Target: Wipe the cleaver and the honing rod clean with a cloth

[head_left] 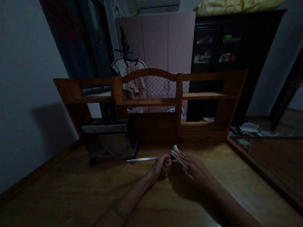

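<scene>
Clenching silver rod (pixel 144 159) in left hand (pixel 162 165), lower centre; laying right hand (pixel 197 170), fingers together, along white strip (pixel 180 161), cannot tell if pinching; could lose strip through loose grip.

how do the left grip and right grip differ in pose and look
The left grip is curled into a fist around a silvery rod; the right grip is flatter, its fingers stretched toward a white piece.
The left grip's wrist carries a band; the right grip's wrist shows none.
Both are bare and close together over the wooden tabletop.
</scene>
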The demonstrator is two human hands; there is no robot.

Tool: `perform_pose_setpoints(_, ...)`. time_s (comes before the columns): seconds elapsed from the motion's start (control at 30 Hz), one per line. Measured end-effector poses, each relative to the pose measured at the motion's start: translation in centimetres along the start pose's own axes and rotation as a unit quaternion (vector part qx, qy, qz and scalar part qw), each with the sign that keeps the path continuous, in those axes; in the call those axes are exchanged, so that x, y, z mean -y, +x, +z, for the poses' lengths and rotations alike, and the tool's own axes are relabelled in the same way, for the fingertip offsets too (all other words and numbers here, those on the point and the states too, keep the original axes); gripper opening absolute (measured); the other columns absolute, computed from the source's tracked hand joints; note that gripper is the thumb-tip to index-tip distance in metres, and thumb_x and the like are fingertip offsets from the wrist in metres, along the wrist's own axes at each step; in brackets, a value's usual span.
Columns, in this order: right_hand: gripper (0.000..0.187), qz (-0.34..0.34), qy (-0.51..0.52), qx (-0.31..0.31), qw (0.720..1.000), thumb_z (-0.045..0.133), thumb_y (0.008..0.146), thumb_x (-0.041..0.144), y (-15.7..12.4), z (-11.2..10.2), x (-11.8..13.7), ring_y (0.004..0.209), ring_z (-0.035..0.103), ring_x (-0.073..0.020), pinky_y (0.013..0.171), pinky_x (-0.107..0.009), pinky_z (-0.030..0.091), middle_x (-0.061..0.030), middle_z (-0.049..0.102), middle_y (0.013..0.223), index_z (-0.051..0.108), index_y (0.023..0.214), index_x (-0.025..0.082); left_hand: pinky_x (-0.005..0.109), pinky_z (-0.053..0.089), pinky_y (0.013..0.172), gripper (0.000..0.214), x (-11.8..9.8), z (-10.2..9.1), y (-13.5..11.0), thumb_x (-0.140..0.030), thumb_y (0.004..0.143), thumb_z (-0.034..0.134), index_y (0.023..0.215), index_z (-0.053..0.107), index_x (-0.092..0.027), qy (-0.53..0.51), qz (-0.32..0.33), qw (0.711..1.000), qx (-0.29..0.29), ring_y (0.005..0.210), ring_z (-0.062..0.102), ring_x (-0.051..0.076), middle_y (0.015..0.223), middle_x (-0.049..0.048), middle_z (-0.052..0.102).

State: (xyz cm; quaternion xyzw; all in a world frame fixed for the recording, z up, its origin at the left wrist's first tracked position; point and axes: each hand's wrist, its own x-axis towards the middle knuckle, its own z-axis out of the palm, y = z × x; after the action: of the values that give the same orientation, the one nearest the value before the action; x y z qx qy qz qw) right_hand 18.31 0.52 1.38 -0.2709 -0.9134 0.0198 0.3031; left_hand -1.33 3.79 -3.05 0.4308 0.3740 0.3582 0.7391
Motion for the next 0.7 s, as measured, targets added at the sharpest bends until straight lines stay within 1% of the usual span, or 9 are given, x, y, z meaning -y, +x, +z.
perform_pose_setpoints(0.1, 0.047, 0.041, 0.066, -0.026, 0.997, 0.04, 0.092, 0.024, -0.3, -0.2, -0.1, 0.132, 0.037, -0.0244, 0.109, -0.045, 0.032, -0.0035, 0.044, 0.141, 0.041, 0.138, 0.024, 0.02, 0.01, 0.03, 0.042, 0.0, -0.3, 0.2, -0.049, 0.078, 0.036, 0.047, 0.035, -0.021, -0.004, 0.013, 1.0, 0.012, 0.025, 0.014, 0.006, 0.031, -0.0076, 0.022)
perform_pose_setpoints(0.17, 0.038, 0.133, 0.143, -0.081, 0.977, 0.039, 0.093, 0.03, -0.6, -0.1, -0.6, 0.12, 0.052, -0.0268, 0.1, -0.043, 0.042, -0.0024, 0.061, 0.125, 0.058, 0.125, 0.025, 0.02, 0.01, 0.03, 0.044, 0.0, -0.4, 0.2, -0.049, 0.079, 0.035, 0.045, 0.037, -0.02, 0.001, 0.024, 1.0, 0.019, 0.025, 0.015, 0.006, 0.03, -0.0067, 0.023)
perform_pose_setpoints(0.2, 0.036, 0.19, 0.188, -0.119, 0.956, 0.039, 0.092, 0.034, -0.8, 0.1, -1.1, 0.111, 0.059, -0.0277, 0.094, -0.042, 0.047, -0.002, 0.068, 0.113, 0.065, 0.116, 0.025, 0.02, 0.009, 0.03, 0.045, 0.0, -0.4, 0.2, -0.05, 0.079, 0.034, 0.045, 0.038, -0.02, 0.005, 0.028, 0.999, 0.023, 0.025, 0.015, 0.006, 0.031, -0.0065, 0.023)
perform_pose_setpoints(0.27, 0.036, 0.29, 0.278, -0.198, 0.894, 0.043, 0.09, 0.041, -0.9, 0.5, -2.3, 0.097, 0.065, -0.0284, 0.081, -0.039, 0.052, -0.0021, 0.073, 0.097, 0.072, 0.101, 0.022, 0.02, 0.009, 0.03, 0.048, 0.0, -0.5, 0.2, -0.052, 0.08, 0.032, 0.046, 0.04, -0.019, 0.014, 0.031, 0.999, 0.034, 0.025, 0.015, 0.006, 0.032, -0.0064, 0.024)
perform_pose_setpoints(0.33, 0.032, 0.352, 0.372, -0.265, 0.817, 0.051, 0.084, 0.042, -0.9, 0.8, -3.5, 0.091, 0.065, -0.0275, 0.076, -0.036, 0.052, -0.0024, 0.074, 0.091, 0.073, 0.093, 0.02, 0.02, 0.009, 0.031, 0.049, 0.1, -0.5, 0.2, -0.054, 0.081, 0.032, 0.047, 0.04, -0.019, 0.02, 0.027, 0.998, 0.043, 0.026, 0.015, 0.005, 0.032, -0.0069, 0.024)
perform_pose_setpoints(0.4, 0.025, 0.387, 0.477, -0.309, 0.726, 0.058, 0.079, 0.038, -0.7, 1.1, -4.4, 0.087, 0.066, -0.0253, 0.073, -0.033, 0.053, -0.0011, 0.074, 0.089, 0.073, 0.088, 0.02, 0.02, 0.009, 0.031, 0.05, 0.2, -0.4, 0.3, -0.057, 0.081, 0.034, 0.048, 0.038, -0.02, 0.027, 0.016, 0.999, 0.039, 0.026, 0.015, 0.005, 0.032, -0.0076, 0.023)
perform_pose_setpoints(0.47, 0.022, 0.397, 0.555, -0.32, 0.657, 0.06, 0.076, 0.035, -0.5, 1.2, -4.7, 0.087, 0.066, -0.0241, 0.071, -0.031, 0.053, -0.0007, 0.074, 0.09, 0.072, 0.087, 0.02, 0.02, 0.009, 0.031, 0.048, 0.2, -0.2, 0.3, -0.06, 0.079, 0.038, 0.05, 0.036, -0.021, 0.038, 0.011, 0.999, 0.015, 0.027, 0.015, 0.005, 0.033, -0.0085, 0.023)
perform_pose_setpoints(0.6, 0.029, 0.385, 0.63, -0.287, 0.61, 0.058, 0.077, 0.033, 0.0, 0.9, -4.2, 0.091, 0.067, -0.0257, 0.075, -0.033, 0.055, -0.0062, 0.073, 0.098, 0.07, 0.094, 0.014, 0.019, 0.007, 0.031, 0.043, -0.1, 0.4, -0.1, -0.055, 0.071, 0.053, 0.055, 0.034, -0.021, 0.065, -0.008, 0.997, -0.045, 0.027, 0.016, 0.004, 0.036, -0.0102, 0.026)
perform_pose_setpoints(0.7, 0.028, 0.38, 0.692, -0.27, 0.552, 0.057, 0.076, 0.028, 0.1, 0.6, -4.1, 0.089, 0.068, -0.0243, 0.074, -0.031, 0.056, -0.0077, 0.073, 0.097, 0.069, 0.096, 0.012, 0.019, 0.006, 0.032, 0.042, -0.3, 0.6, -0.3, -0.053, 0.069, 0.057, 0.057, 0.032, -0.022, 0.073, -0.019, 0.995, -0.061, 0.028, 0.017, 0.004, 0.037, -0.011, 0.026)
